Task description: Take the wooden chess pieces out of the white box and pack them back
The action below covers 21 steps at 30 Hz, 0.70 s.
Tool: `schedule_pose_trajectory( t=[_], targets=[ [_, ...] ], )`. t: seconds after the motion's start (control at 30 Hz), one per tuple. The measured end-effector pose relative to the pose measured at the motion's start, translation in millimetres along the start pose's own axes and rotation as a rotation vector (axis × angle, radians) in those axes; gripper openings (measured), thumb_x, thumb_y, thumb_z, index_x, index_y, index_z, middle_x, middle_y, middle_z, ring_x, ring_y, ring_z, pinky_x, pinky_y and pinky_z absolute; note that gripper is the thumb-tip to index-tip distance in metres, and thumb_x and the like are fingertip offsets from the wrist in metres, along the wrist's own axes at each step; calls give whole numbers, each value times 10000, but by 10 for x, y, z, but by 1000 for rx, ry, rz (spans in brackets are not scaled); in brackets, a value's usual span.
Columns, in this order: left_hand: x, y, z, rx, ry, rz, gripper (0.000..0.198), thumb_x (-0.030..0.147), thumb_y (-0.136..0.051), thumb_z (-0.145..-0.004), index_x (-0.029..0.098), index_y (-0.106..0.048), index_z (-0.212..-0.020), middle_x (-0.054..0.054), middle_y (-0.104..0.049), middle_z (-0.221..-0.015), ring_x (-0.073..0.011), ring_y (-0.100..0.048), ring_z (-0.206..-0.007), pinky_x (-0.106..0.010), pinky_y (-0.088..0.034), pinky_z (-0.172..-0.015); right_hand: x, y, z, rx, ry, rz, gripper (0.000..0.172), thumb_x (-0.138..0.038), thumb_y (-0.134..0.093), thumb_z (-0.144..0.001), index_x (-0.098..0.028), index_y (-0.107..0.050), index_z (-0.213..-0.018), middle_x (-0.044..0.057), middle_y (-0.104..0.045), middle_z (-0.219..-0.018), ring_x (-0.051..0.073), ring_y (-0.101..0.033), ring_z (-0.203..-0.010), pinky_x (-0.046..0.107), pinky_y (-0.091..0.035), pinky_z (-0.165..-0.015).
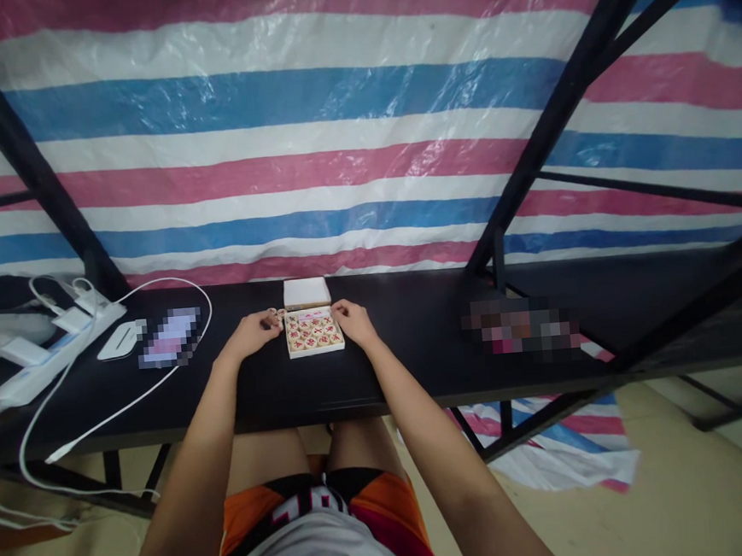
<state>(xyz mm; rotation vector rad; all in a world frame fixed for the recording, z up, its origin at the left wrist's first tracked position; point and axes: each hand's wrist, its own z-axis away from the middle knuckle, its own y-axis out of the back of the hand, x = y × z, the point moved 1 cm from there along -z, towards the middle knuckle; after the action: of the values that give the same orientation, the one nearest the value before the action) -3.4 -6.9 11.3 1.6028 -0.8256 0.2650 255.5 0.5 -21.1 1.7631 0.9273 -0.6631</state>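
Note:
A small white box [316, 350] on the black table holds several round xiangqi pieces [313, 331] with red characters. Behind it lies the white lid [306, 292], or second half of the box. At the box's left side my left hand [254, 332] is closed, thumb and fingers bent round a couple of loose pieces [280, 314] by the upper left corner; the fingers partly hide them. My right hand [354, 320] has its fingertips curled onto the box's upper right corner. Whether those fingers also hold a piece is too small to tell.
On the left of the black table [414, 334] are a white power strip [62, 354], a looping white cable [124, 409], a white device [119, 341] and a blurred phone [171, 336]. A blurred object [522, 328] lies right. Black metal posts [528, 154] and a striped sheet [306, 103] stand behind.

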Motion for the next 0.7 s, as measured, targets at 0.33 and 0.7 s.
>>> schedule_pose_trajectory(
  t=[0.33, 0.7],
  targets=[
    [285, -277, -175, 144, -94, 5, 236, 323, -546, -800, 188, -669, -950, -36, -666, -889, -161, -584, -782, -277, -457, -767, -18, -1, 0, -4, -11, 12, 195, -273, -478, -777, -202, -657, -812, -16, -632, -673, 132, -564, -656, 223, -397, -645],
    [206, -290, -182, 107, -73, -130, 226, 291, -510, -815, 197, -710, -863, -61, -670, -925, -208, -589, -878, -320, -457, -837, -12, -2, 0, -7, -12, 19, 205, -282, -478, -775, -204, -661, -821, -8, -646, -695, 140, -572, -674, 231, -409, -664]
  ],
)
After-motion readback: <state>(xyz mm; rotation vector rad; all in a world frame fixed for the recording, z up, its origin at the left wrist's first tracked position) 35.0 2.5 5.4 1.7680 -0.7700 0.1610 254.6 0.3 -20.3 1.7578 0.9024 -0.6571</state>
